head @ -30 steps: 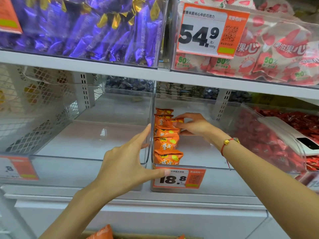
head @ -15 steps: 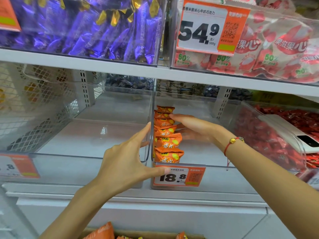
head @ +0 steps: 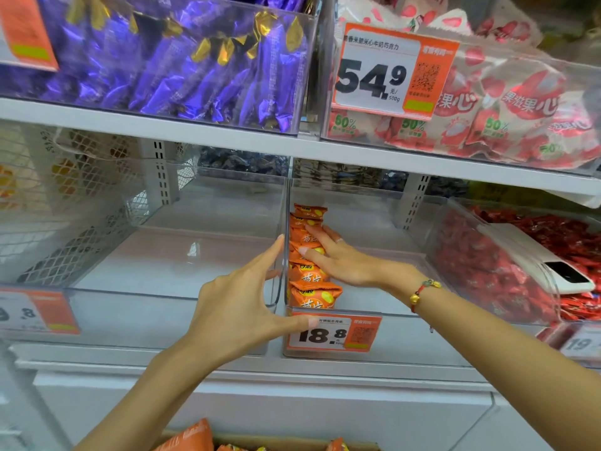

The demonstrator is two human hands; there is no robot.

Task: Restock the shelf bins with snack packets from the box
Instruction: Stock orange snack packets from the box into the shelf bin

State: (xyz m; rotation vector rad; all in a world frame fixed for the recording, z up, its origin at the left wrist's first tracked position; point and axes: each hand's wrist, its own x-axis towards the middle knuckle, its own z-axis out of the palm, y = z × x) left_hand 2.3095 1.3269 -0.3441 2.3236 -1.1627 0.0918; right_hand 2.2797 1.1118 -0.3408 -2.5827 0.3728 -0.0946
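A row of orange snack packets (head: 310, 275) stands along the left wall of a clear shelf bin (head: 383, 333) on the middle shelf. My right hand (head: 338, 258) reaches into that bin, fingers spread flat and pressing against the side of the row. My left hand (head: 240, 304) is outside, its fingers braced on the bin's left wall and its thumb on the orange price tag (head: 331, 335) marked 18.8. Neither hand grips a packet. At the bottom edge the cardboard box (head: 292, 445) shows more orange packets (head: 192, 436).
A clear bin (head: 162, 297) to the left has nothing in it. On the right a bin of red sweets (head: 494, 268) carries a white phone (head: 546, 262) on top. The upper shelf holds purple sweets (head: 182, 66) and red-and-white packets (head: 507, 105).
My right hand has slid forward along the packet row and flattened against it. The left hand has stayed on the bin wall and tag. The view has tilted down slightly.
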